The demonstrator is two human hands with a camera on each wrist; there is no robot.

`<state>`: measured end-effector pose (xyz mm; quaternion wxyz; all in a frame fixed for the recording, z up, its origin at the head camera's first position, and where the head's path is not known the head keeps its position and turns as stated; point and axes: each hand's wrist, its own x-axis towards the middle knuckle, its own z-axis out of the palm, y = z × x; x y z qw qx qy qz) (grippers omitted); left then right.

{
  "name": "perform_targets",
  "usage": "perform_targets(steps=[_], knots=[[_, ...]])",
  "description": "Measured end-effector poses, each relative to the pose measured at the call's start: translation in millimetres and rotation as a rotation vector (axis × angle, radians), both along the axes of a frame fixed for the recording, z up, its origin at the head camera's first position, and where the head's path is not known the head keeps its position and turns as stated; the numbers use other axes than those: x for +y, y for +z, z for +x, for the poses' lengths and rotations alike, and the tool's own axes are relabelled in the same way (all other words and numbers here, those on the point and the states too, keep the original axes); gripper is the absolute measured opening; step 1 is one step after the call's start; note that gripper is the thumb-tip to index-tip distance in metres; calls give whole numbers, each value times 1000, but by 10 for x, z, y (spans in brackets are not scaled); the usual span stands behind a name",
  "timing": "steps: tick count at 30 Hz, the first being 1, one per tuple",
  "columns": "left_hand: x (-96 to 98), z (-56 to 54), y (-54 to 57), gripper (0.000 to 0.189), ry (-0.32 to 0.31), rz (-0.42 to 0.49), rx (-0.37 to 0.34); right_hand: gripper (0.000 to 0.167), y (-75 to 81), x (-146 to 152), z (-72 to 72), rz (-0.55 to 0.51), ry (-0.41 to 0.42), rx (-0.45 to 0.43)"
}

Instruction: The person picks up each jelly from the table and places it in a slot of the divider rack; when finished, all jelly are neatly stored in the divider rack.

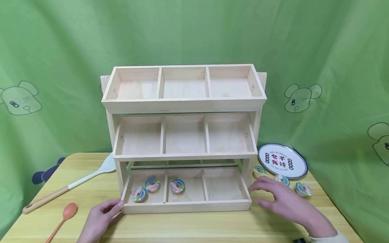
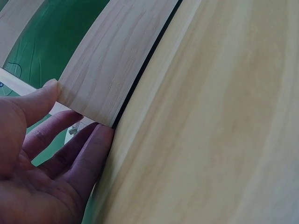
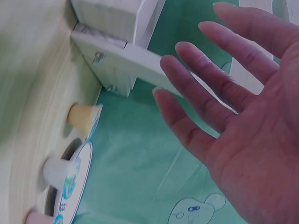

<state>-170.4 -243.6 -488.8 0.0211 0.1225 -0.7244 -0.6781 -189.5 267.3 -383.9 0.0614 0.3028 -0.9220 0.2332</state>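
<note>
A three-tier wooden rack (image 1: 179,105) with divided trays stands on the table. Around the left front corner of its bottom tray (image 1: 190,207) curl the thumb and fingers of my left hand (image 1: 99,219), gripping that corner. Two jelly cups (image 1: 152,185) with printed lids lie in the tray's left compartment and one jelly cup (image 1: 177,186) in the middle one. My right hand (image 1: 283,201) holds nothing; its fingers are spread just right of the tray. Beyond it on the table are a yellowish jelly cup (image 3: 83,116), a whitish jelly cup (image 3: 60,173) and a pink jelly cup (image 1: 303,189).
A white plate (image 1: 285,165) with dark rim and red characters lies at the back right. On the left are a long wooden-handled spatula (image 1: 84,179) and an orange spoon (image 1: 69,211). A green curtain (image 1: 192,27) hangs behind the table.
</note>
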Motion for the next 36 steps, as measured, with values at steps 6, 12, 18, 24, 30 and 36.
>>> perform_targets(steps=[6,12,18,24,30,36], knots=[[3,-2,13,35,1,-3,-2,30,-35,139,11,11,-65,-6],[-1,-9,1,36,-8,3,-11,34,-69,301,-7,27,-123,-19],[2,-18,4,37,-10,7,-24,35,-91,480,-7,20,-163,-31],[-2,-13,-9,37,-14,-1,-25,38,-152,652,-22,3,-184,10],[-11,-14,-16,38,-20,0,-33,37,-208,777,-36,-18,-202,85],[-2,3,11,39,-8,8,-30,39,-255,913,-56,-63,-254,25]])
